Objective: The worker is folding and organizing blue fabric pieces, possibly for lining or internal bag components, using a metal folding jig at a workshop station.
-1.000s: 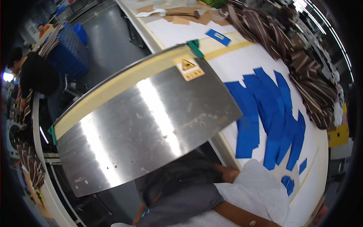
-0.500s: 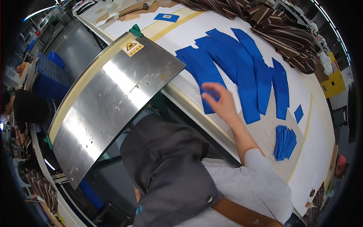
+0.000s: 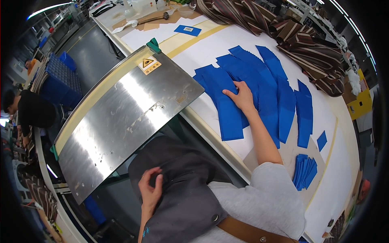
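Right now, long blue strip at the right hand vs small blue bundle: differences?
The long blue strip is longer than the small blue bundle. The right hand touches the strip; no hand touches the bundle. The strip overlaps other blue pieces; the bundle lies apart. Both are blue, on the pale table.

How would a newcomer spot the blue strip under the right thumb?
Find the shiny metal plate, then the white-topped table to its right. Long blue pieces lie spread there. This blue strip is on the side toward the plate, and it alone has the thumb of the right hand over it.
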Motion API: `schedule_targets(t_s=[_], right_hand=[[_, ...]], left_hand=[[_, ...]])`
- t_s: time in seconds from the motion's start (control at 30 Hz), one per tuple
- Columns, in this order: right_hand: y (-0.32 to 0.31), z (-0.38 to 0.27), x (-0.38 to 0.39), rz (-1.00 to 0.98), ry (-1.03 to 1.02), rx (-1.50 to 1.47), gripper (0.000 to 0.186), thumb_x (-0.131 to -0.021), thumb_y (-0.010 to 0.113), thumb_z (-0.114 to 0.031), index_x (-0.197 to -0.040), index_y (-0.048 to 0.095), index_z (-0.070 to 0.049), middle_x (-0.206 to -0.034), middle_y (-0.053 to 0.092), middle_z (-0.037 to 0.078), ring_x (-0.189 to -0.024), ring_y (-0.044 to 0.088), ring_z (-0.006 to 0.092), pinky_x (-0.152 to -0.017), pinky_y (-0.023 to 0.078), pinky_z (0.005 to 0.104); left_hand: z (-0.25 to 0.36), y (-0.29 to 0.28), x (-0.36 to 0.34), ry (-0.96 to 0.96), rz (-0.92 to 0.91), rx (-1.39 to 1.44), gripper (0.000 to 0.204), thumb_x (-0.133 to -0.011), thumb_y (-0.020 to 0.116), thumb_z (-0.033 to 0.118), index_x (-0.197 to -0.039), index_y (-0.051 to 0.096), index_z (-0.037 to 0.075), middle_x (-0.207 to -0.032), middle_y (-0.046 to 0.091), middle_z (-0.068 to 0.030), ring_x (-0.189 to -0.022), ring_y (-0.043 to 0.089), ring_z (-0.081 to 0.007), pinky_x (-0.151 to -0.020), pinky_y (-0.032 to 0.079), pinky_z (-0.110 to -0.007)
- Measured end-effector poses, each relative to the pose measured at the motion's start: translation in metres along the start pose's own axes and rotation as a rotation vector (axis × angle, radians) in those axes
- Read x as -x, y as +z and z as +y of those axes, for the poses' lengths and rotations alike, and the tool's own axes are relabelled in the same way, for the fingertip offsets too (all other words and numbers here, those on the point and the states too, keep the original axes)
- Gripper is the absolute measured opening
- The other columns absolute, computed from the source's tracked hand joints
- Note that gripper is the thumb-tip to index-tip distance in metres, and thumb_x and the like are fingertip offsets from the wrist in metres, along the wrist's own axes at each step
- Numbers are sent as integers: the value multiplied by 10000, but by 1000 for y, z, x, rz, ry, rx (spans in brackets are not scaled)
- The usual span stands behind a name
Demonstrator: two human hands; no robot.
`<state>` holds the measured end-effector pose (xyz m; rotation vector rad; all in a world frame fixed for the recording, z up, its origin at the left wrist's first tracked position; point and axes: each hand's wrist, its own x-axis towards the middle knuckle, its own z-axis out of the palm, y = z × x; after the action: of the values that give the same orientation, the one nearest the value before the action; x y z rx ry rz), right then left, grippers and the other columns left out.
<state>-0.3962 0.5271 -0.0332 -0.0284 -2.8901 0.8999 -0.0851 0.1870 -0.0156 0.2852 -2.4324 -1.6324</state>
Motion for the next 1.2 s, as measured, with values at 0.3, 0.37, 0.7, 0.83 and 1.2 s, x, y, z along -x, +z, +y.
schedule_targets(t_s=[0.3,0.37,0.7,0.83,1.2], right_hand=[[-4,-27,20,261,-413,79,510,-783,812,-248,-1217,638,-44,-1098,591,109,-983,599,296,-816,513,399],[-3,-31,21,251,-444,56,496,-788,806,-239,-1214,637,-47,-1100,589,113,-995,594,302,-822,512,401],[-13,-28,16,8,-267,-239,542,-819,767,-148,-1319,571,-79,-1257,636,131,-1163,553,322,-961,471,429],[-21,-24,11,28,-312,-75,711,-781,794,-138,-1433,512,-104,-1157,683,125,-1134,590,309,-1011,435,408],[-18,-41,33,-81,-437,-186,783,-793,775,-140,-1479,410,-40,-1229,615,171,-1007,648,355,-848,555,411]], left_hand=[[49,173,-163,580,-347,-160,588,-906,716,201,-1394,472,-18,-1423,484,-237,-1321,470,-403,-1100,388,-454],[43,197,-181,679,-271,-325,677,-915,707,241,-1433,396,-62,-1479,405,-268,-1346,430,-438,-1127,355,-478],[29,218,-183,597,-300,-375,849,-846,784,269,-1488,324,-43,-1547,252,-323,-1402,337,-488,-1149,322,-512],[35,221,-196,637,-237,-348,1134,-709,898,297,-1537,196,-33,-1581,136,-332,-1446,232,-514,-1176,269,-540],[25,225,-202,596,-279,-439,1182,-688,898,403,-1488,203,-120,-1541,162,-390,-1421,234,-556,-1177,246,-573]])
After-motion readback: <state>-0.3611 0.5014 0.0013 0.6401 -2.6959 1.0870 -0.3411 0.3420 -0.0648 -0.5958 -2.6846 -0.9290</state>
